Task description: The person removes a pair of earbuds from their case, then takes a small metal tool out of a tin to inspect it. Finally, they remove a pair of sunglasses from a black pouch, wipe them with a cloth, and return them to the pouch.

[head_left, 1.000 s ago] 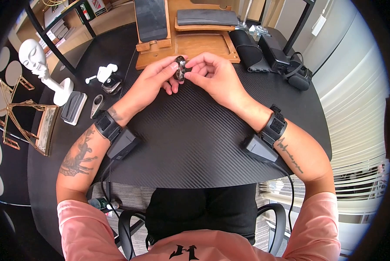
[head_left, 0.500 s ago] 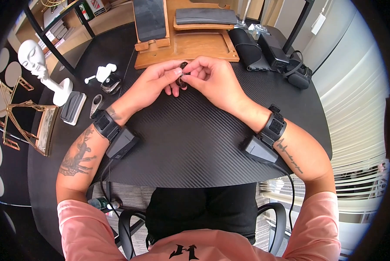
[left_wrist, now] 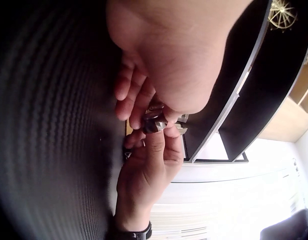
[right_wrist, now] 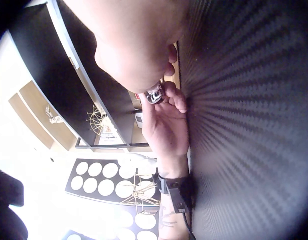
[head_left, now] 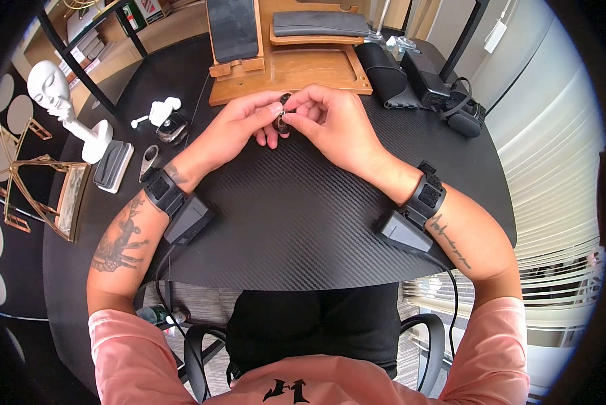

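Between the two hands is a small glossy dark object with silvery patches (head_left: 281,124), held just above the black desk near the wooden stand. My left hand (head_left: 245,121) grips it from the left, thumb bent over the near side and other fingers beneath. From the right, my right hand (head_left: 336,125) pinches it between thumb and fingertips. Its curved shiny surface shows in the left wrist view as the dark object (left_wrist: 155,123), and in the right wrist view as the black and silver piece (right_wrist: 155,95). Fingers hide most of it; I cannot tell its kind.
Behind the hands stands the wooden stand (head_left: 232,91) carrying a phone (head_left: 234,30) and a dark case (head_left: 320,25). Left are a white sculpture (head_left: 97,138), a grey-and-white box (head_left: 114,167) and a gold frame (head_left: 73,202). Black items including a box (head_left: 424,84) sit at right.
My right fingers have moved left onto the object and now cover more of it. The object shows less of its patterned face than a second ago. The left hand stays in place.
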Demonstrator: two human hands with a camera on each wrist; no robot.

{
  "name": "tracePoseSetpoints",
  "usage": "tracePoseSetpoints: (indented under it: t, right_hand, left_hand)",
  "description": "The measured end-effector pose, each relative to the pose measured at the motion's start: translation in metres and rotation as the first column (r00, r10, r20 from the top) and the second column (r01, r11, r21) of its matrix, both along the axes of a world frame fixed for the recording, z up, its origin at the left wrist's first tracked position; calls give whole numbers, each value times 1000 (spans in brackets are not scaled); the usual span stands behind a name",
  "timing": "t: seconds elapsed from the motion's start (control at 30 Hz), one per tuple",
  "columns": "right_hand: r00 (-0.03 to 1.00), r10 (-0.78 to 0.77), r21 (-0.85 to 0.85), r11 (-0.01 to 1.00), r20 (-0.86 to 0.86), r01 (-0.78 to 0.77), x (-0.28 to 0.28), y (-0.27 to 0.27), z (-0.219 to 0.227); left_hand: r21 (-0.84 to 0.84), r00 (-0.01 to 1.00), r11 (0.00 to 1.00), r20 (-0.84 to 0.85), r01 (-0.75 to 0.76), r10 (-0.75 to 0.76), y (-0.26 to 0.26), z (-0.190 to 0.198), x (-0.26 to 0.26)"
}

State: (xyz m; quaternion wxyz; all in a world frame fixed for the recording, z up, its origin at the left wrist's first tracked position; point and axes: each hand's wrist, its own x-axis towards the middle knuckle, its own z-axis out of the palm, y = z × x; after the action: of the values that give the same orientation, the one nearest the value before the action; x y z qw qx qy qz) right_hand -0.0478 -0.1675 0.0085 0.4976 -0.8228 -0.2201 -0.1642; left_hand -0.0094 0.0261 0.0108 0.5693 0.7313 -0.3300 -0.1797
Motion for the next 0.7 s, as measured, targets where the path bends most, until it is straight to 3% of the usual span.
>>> tracePoseSetpoints:
  t: [0.7]
  right_hand:
    - [1000, 18, 15, 1000, 9, -18, 0, 0, 0]
  left_hand:
    - [-28, 1000, 1000, -5, -6, 6, 0, -2, 0]
